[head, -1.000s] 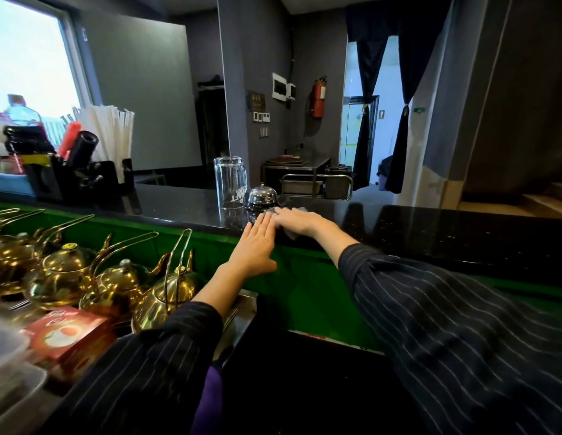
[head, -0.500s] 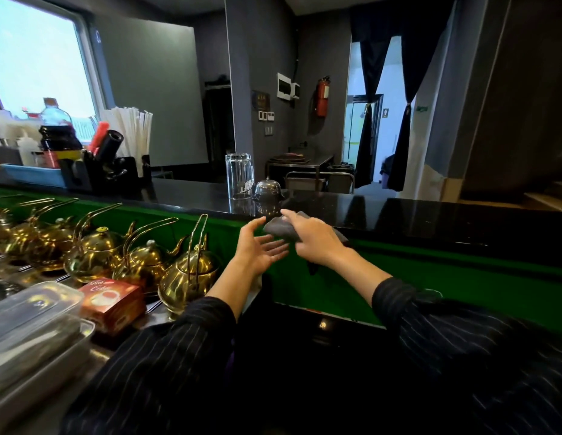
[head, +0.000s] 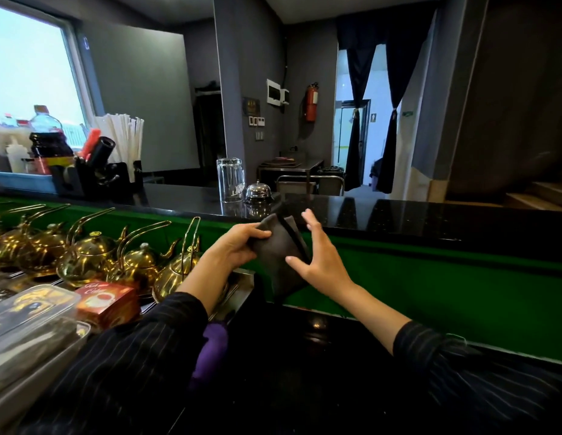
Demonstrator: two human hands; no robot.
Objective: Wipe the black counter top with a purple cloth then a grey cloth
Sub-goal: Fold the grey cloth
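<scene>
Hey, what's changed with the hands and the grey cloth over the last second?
The grey cloth came off the black counter top, toward the person. It passed from the right hand, which had pressed it down and is now open with fingers spread, to the left hand, which now grips it. The glass, the bell and the purple cloth under the left arm stayed put.

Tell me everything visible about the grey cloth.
The grey cloth is dark charcoal, soft-looking fabric with a darker hemmed edge running down it. It is folded and hangs limp in the air, clear of the black counter top, in front of the green panel. The left hand grips its upper left part between thumb and fingers. The right hand, fingers spread, seems to rest its thumb against the cloth's right side.
</scene>
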